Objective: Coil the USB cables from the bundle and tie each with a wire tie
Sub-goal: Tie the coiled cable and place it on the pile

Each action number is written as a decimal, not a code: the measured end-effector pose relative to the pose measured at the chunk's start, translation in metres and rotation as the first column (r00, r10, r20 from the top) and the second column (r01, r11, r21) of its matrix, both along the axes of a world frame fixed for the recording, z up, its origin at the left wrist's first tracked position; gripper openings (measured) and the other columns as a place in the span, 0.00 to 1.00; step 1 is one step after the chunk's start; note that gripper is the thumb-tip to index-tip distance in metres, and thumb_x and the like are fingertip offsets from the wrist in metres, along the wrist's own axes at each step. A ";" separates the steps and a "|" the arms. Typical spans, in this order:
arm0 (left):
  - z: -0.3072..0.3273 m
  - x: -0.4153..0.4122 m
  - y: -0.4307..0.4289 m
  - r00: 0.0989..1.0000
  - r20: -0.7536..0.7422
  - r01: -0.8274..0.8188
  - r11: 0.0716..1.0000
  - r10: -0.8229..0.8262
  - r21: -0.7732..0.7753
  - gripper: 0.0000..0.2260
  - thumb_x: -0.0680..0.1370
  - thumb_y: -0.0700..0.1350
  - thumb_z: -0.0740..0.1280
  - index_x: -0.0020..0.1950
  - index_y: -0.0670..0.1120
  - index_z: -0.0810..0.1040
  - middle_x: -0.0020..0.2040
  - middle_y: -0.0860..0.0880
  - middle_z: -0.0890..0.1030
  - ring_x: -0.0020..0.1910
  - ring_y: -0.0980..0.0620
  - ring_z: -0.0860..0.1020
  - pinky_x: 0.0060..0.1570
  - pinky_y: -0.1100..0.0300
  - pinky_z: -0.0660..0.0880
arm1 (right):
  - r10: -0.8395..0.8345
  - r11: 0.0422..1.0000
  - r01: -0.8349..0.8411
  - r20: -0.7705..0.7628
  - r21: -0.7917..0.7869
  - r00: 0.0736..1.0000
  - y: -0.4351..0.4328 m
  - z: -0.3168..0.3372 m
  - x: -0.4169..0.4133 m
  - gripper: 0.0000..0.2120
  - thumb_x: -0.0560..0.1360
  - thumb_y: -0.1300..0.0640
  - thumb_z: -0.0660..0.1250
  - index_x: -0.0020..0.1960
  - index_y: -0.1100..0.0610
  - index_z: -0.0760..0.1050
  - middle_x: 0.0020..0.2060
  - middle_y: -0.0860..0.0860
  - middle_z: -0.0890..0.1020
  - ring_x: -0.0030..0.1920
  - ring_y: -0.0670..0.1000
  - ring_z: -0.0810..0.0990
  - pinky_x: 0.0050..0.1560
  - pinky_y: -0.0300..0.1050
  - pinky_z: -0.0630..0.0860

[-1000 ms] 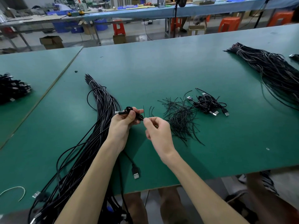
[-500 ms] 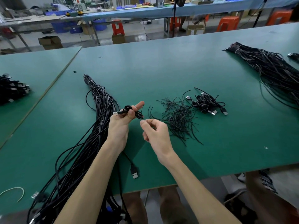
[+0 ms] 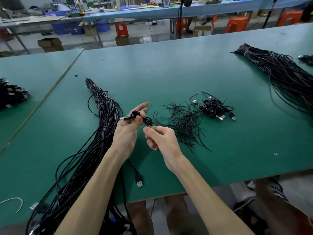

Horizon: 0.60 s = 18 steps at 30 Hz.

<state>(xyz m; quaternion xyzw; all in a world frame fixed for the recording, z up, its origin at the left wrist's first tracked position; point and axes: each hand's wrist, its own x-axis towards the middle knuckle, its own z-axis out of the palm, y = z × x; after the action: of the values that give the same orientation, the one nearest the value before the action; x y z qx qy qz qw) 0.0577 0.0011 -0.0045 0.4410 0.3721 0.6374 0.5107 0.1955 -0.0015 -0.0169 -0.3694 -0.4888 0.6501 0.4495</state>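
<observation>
My left hand (image 3: pixel 128 133) grips a small coiled black USB cable (image 3: pixel 141 117), forefinger stretched out above it. The cable's silver plug points left, and its other end trails under my wrist to a USB plug (image 3: pixel 139 181) lying on the green table (image 3: pixel 169 73). A thin wire tie (image 3: pixel 149 107) sticks up from the coil. My right hand (image 3: pixel 160 138) sits just below the coil, thumb and forefinger pinched together at the tie's lower end. The long cable bundle (image 3: pixel 105 116) lies to the left.
A heap of loose black wire ties (image 3: pixel 184 122) lies right of my hands, with tied coils (image 3: pixel 213 109) beyond it. Another big bundle (image 3: pixel 284 73) fills the far right. Dark cables (image 3: pixel 11 95) sit on the left table. The table's front edge is near my elbows.
My left forefinger has straightened above the coil, which has risen slightly. My right hand has drawn back a little below the coil, fingers still pinched.
</observation>
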 end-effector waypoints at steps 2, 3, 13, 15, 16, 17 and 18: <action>0.001 0.000 -0.001 1.000 -0.002 0.016 1.000 -0.016 0.015 0.10 0.71 0.56 0.76 0.43 0.51 0.85 0.67 0.51 0.81 0.72 0.52 0.74 0.67 0.60 0.68 | 0.011 1.000 -0.011 -0.009 -0.012 1.000 0.001 0.001 0.001 0.11 0.79 0.58 0.71 0.38 0.58 0.78 0.28 0.48 0.76 0.27 0.46 0.71 0.29 0.35 0.68; 0.001 0.000 -0.001 1.000 -0.007 0.021 0.999 -0.020 0.026 0.09 0.72 0.56 0.76 0.43 0.51 0.85 0.68 0.50 0.80 0.72 0.51 0.74 0.70 0.57 0.67 | 0.015 1.000 -0.015 -0.015 -0.017 1.000 0.001 0.001 0.002 0.11 0.79 0.58 0.71 0.38 0.58 0.78 0.28 0.48 0.76 0.27 0.46 0.71 0.29 0.35 0.68; 0.000 -0.001 0.000 1.000 0.004 0.019 0.999 -0.020 0.031 0.08 0.79 0.48 0.64 0.43 0.49 0.81 0.71 0.50 0.79 0.72 0.51 0.74 0.71 0.53 0.64 | 0.262 0.940 -0.317 -0.333 -0.125 0.906 -0.001 0.004 0.004 0.09 0.81 0.58 0.67 0.42 0.59 0.76 0.39 0.54 0.77 0.30 0.47 0.69 0.30 0.38 0.63; -0.001 -0.001 -0.001 0.999 0.007 0.045 0.999 -0.045 0.016 0.08 0.80 0.48 0.63 0.46 0.47 0.78 0.71 0.50 0.79 0.73 0.52 0.74 0.68 0.55 0.67 | 0.306 0.912 -0.388 -0.403 -0.136 0.862 -0.003 0.004 -0.001 0.09 0.81 0.58 0.66 0.42 0.58 0.76 0.40 0.53 0.76 0.30 0.46 0.68 0.30 0.38 0.62; -0.002 -0.002 -0.001 0.999 0.006 0.052 0.999 -0.052 0.003 0.08 0.80 0.48 0.62 0.47 0.45 0.77 0.71 0.50 0.79 0.72 0.53 0.74 0.67 0.55 0.68 | 0.309 0.903 -0.404 -0.439 -0.142 0.844 -0.002 0.005 -0.002 0.09 0.81 0.58 0.66 0.43 0.58 0.76 0.40 0.52 0.75 0.30 0.45 0.68 0.30 0.37 0.62; -0.003 -0.002 -0.001 0.998 0.000 0.057 0.998 -0.057 -0.011 0.08 0.80 0.48 0.62 0.49 0.43 0.76 0.70 0.50 0.79 0.72 0.53 0.74 0.67 0.53 0.69 | 0.304 0.894 -0.420 -0.480 -0.155 0.823 0.000 0.006 -0.002 0.09 0.82 0.57 0.65 0.44 0.58 0.76 0.40 0.51 0.75 0.30 0.44 0.68 0.29 0.36 0.63; -0.003 -0.003 -0.001 0.998 -0.002 0.060 0.998 -0.060 -0.025 0.10 0.80 0.48 0.62 0.51 0.41 0.75 0.70 0.50 0.79 0.72 0.54 0.74 0.68 0.51 0.70 | 0.296 0.881 -0.439 -0.522 -0.174 0.800 0.001 0.006 -0.001 0.09 0.82 0.57 0.64 0.45 0.59 0.75 0.40 0.51 0.74 0.30 0.44 0.67 0.29 0.36 0.64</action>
<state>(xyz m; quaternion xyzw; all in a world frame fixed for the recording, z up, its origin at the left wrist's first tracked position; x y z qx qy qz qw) 0.0552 0.0002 -0.0071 0.4463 0.3673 0.6164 0.5347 0.1950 -0.0004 -0.0106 -0.1541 -0.3252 0.8600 0.3618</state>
